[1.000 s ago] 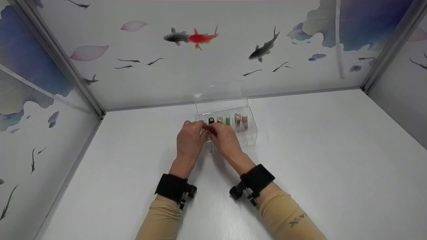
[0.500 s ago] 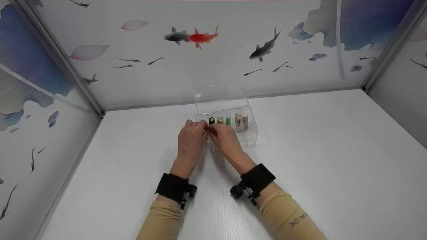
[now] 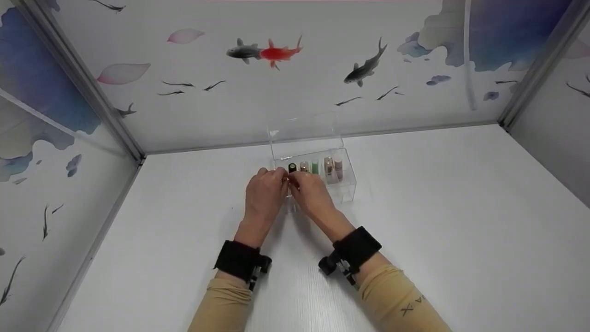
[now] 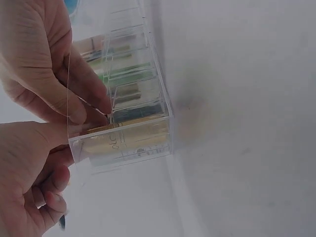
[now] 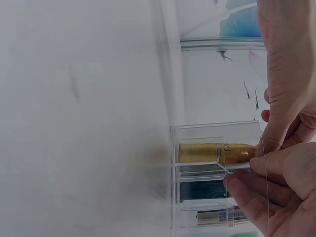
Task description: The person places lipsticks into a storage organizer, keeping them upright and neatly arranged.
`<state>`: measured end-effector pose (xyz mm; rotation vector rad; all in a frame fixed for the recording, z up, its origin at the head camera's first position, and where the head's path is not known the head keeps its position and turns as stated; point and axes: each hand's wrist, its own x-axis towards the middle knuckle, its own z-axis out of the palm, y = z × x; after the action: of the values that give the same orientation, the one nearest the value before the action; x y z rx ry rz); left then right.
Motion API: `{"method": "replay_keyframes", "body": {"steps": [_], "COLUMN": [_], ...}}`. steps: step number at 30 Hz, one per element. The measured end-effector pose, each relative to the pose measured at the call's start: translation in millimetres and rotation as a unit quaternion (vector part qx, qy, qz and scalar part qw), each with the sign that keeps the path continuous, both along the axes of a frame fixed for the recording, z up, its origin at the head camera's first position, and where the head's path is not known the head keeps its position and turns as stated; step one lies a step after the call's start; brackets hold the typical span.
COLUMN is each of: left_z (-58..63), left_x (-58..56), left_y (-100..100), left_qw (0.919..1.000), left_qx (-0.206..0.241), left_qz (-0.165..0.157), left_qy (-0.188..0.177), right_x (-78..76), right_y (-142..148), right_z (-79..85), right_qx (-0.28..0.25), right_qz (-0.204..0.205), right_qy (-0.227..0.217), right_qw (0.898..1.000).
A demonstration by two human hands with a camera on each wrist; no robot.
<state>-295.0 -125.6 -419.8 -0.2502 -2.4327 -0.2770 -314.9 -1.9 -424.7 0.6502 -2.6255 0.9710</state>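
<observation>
A clear plastic organizer box (image 3: 349, 190) holds several upright lipstick tubes in its slots. In its end slot stands a gold lipstick tube (image 5: 198, 153), its upper part between my fingertips in the right wrist view. My left hand (image 3: 265, 193) pinches the top of this tube with thumb and fingers. Pressed close to it, my right hand (image 3: 314, 196) pinches the same top from the other side, its fingertips reaching inside the box rim. Beside the gold tube is a dark tube (image 5: 202, 190). My hands hide the gold tube in the head view.
A clear lid (image 3: 306, 131) stands raised at the back of the box, near the wall printed with fish. Farther right in the slots are a green tube (image 3: 315, 167) and a pinkish tube (image 3: 339, 168). The white table (image 3: 438, 221) extends around the box.
Both hands stay at the left end of the box, with only slight shifts of the fingers. The box and the other tubes have not moved.
</observation>
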Motion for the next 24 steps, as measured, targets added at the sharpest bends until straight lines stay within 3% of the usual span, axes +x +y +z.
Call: {"method": "replay_keyframes", "body": {"steps": [9,19,24], "left_z": [7.0,14.9,14.7], "left_x": [2.3,10.3,14.6], "left_y": [-7.3,-23.5,-34.0], "left_qw": [0.9989,0.9972,0.9955], "left_qx": [0.031,0.063,0.07], "left_qz": [0.009,0.041,0.06], "left_qy": [0.033,0.005,-0.022], "right_x": [4.6,10.5,18.0], "right_y": [4.7,29.8,52.8], "right_z": [0.6,9.6,17.0], "right_qx": [0.008,0.005,0.011], "right_qz": [0.014,0.017,0.03], "right_qy": [0.09,0.143,0.123], "right_qw": [0.996,0.99,0.992]}}
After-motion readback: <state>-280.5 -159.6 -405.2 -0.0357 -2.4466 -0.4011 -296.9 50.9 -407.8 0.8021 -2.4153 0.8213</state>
